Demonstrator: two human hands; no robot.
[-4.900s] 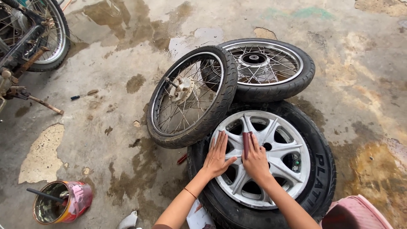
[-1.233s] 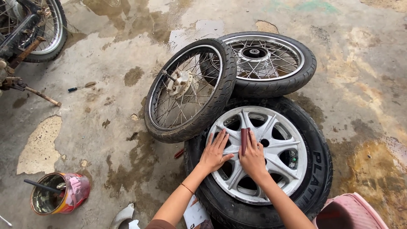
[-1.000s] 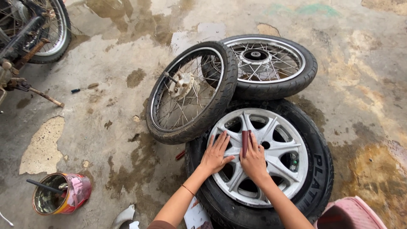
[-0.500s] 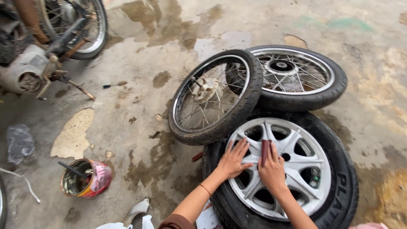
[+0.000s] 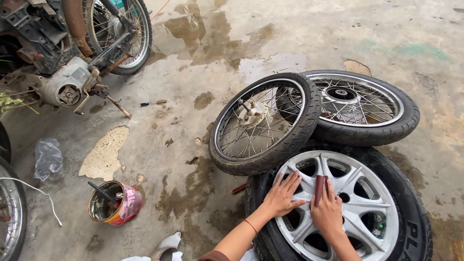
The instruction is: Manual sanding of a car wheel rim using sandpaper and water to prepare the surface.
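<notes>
A silver alloy wheel [image 5: 355, 203] in its black tyre [image 5: 411, 212] lies flat on the wet concrete floor [image 5: 193, 63] at the 5 o'clock corner of the view. The left hand [image 5: 282, 195] rests on its spokes, fingers spread flat. Just beside it the right hand [image 5: 327, 212] presses a small dark red block [image 5: 319, 187] against a spoke, fingers closed over it. At 12 o'clock from the alloy wheel a spoked wheel [image 5: 263, 123] leans on a second spoked wheel [image 5: 360, 106] lying flat. At 9 o'clock, well apart, stands a pink tin [image 5: 114, 204] holding a brush [image 5: 100, 192]. A motorbike [image 5: 72, 53] stands at 10 o'clock.
</notes>
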